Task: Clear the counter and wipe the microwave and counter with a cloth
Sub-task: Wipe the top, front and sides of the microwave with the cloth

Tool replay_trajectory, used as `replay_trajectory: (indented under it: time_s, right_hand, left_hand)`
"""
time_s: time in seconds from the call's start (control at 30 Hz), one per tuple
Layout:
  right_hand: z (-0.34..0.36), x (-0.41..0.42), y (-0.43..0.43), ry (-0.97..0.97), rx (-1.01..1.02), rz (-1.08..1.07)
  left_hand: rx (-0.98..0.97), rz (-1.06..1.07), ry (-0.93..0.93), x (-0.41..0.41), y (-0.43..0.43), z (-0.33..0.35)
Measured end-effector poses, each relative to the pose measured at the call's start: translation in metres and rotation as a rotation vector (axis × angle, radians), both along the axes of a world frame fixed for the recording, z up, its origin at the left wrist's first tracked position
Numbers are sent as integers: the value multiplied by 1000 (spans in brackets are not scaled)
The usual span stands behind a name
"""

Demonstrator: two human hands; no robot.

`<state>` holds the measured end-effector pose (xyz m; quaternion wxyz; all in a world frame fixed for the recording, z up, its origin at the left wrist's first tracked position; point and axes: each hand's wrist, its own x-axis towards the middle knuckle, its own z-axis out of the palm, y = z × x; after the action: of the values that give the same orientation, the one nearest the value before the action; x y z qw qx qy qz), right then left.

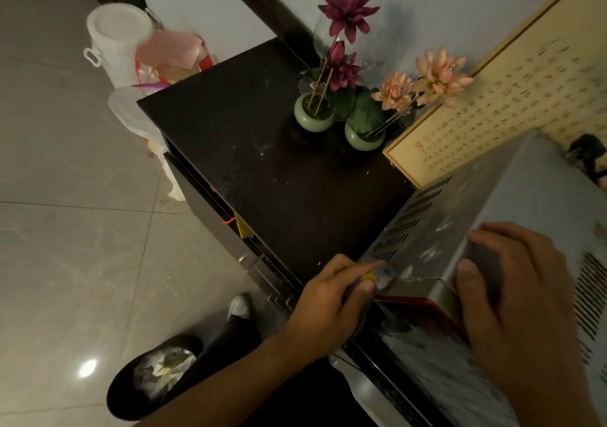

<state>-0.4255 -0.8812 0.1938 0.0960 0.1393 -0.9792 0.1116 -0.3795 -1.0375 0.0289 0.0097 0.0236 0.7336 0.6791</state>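
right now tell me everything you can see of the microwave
The silver metal microwave stands at the right of the black speckled counter. Its shiny, streaked side panel has rows of vent slots; more slots show on top. A red strip edges the front. The left hand presses a blue-grey cloth on its front corner; the right hand rests on its top edge.

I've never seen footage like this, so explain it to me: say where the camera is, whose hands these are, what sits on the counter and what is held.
There is no machine: a person wears one camera on the head, looking down at their own two hands. The left hand holds a cloth against the side of the microwave; the right hand rests on its top. On the black counter stand two green flower pots and a framed picture by the wall.
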Motion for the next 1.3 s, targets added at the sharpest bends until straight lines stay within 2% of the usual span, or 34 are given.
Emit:
replay_trajectory:
  time_s: [0.1, 0.17, 0.23, 0.37, 0.5, 0.57, 0.7, 0.87, 0.97, 1.03, 1.17, 1.3]
  right_hand:
    - [-1, -2, 1, 5, 4, 12]
    - [-1, -3, 2, 6, 5, 19]
    - [-2, -3, 3, 3, 2, 16]
    - [-2, -2, 6, -4, -18, 0]
    - [-3, -1, 6, -4, -33, -4]
    - [-3, -1, 6, -7, -36, -7]
    - [-3, -1, 8, -20, -36, -8]
    - [-5, 0, 11, -16, -62, 6]
    - [-5, 0, 12, -15, -67, 4]
    - [-5, 0, 11, -11, -62, 6]
    - [-5, -2, 11, -24, -49, -4]
    - [-6, -2, 11, -29, -64, -5]
  left_hand:
    - [-282, -73, -226, -6, -7, -31]
    - [-380, -132, -275, -7, -11, -46]
    - [-470, -141, -205, -8, -15, -52]
    - [-791, 15, -40, -23, -32, -62]
    - [-1024, -307, -27, -33, -49, -72]
    - [-1063, -333, -36, -31, -59, -69]
    - [-1048, -128, -153, -40, -66, -62]
    - [-1060, 39, -211, -49, -88, -63]
    - [-1118, 271, -319, -33, -126, -61]
    - [-1122, 381, -307, -27, -144, -57]
    - [-881, 204, -133, -39, -123, -37]
    - [-362, 92, -7, -44, -75, -1]
